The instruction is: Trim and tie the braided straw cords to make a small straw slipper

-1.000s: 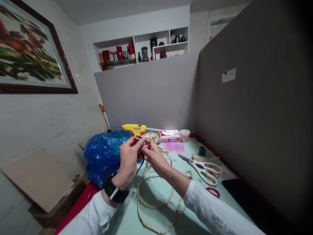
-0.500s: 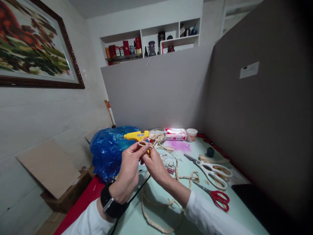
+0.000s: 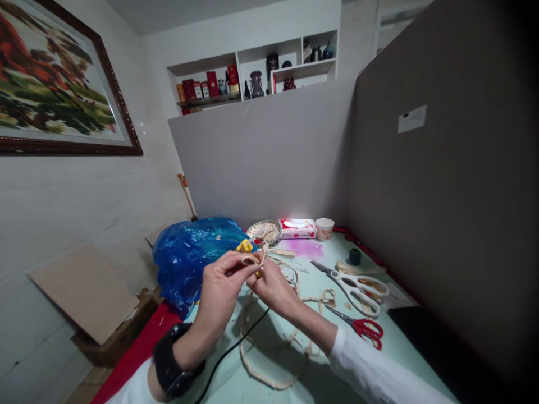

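My left hand (image 3: 223, 285), with a black band on its wrist, pinches a small curled end of a pale braided cord (image 3: 273, 385). My right hand (image 3: 272, 285) is closed around a yellow glue gun (image 3: 244, 246), of which only the rear top and a bit of handle show above and between my fingers. Its nozzle is hidden from view. Both hands meet over the table, fingertips close together at the curl. The rest of the cord trails down and lies in loose loops on the pale green tabletop. A black cable runs beneath my wrists.
Behind my hands are a blue plastic bag (image 3: 189, 252), a round woven basket (image 3: 275, 230), a red-and-white packet (image 3: 298, 228) and a paper cup (image 3: 324, 229). White scissors (image 3: 357, 292), red scissors (image 3: 365, 329) and a dark spool (image 3: 355, 256) lie right. Grey panels (image 3: 269, 163) enclose the table.
The glue gun has turned from side-on, pointing left, to a foreshortened angle closer behind my fingers. My hands have dropped slightly, and the view has shifted a little to the right.
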The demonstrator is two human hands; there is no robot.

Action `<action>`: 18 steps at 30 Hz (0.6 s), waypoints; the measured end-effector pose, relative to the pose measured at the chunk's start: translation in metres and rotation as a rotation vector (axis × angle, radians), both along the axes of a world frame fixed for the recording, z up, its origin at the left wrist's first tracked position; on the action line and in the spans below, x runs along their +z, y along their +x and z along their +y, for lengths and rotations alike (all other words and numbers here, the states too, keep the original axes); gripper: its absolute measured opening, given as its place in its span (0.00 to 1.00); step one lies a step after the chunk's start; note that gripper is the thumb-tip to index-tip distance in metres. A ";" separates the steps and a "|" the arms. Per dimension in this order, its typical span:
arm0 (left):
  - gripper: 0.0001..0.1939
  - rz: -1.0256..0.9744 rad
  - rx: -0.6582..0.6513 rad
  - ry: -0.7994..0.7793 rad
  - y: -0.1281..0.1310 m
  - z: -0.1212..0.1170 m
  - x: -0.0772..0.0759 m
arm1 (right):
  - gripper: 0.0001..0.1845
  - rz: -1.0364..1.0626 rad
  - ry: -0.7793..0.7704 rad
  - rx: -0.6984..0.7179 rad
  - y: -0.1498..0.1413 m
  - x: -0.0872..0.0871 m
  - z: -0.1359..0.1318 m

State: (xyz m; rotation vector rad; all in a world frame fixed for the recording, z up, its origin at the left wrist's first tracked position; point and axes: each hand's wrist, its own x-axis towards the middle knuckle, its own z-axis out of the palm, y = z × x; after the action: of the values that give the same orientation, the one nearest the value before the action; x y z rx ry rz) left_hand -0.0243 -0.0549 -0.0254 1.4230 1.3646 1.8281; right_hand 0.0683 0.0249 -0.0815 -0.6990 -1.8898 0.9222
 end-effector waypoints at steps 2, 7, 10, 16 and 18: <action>0.04 0.098 -0.032 0.040 0.002 0.003 0.019 | 0.14 -0.079 0.014 0.056 0.007 -0.003 -0.010; 0.05 0.152 -0.052 0.080 -0.001 0.030 0.079 | 0.16 -0.193 -0.021 0.160 0.026 -0.013 -0.036; 0.06 0.087 -0.024 0.075 -0.021 0.051 0.097 | 0.19 -0.192 -0.097 0.192 0.042 -0.016 -0.049; 0.15 -0.135 0.009 -0.136 -0.080 0.062 0.051 | 0.20 0.230 -0.609 0.232 0.090 -0.004 -0.071; 0.16 -0.194 -0.017 -0.199 -0.090 0.057 0.019 | 0.16 0.318 -0.686 0.226 0.103 0.000 -0.074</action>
State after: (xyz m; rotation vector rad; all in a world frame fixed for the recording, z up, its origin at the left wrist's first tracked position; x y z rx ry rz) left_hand -0.1142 0.0022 -0.0065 1.1227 1.3876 1.7157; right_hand 0.1718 -0.0492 -0.0814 -0.6794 -1.3739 1.7541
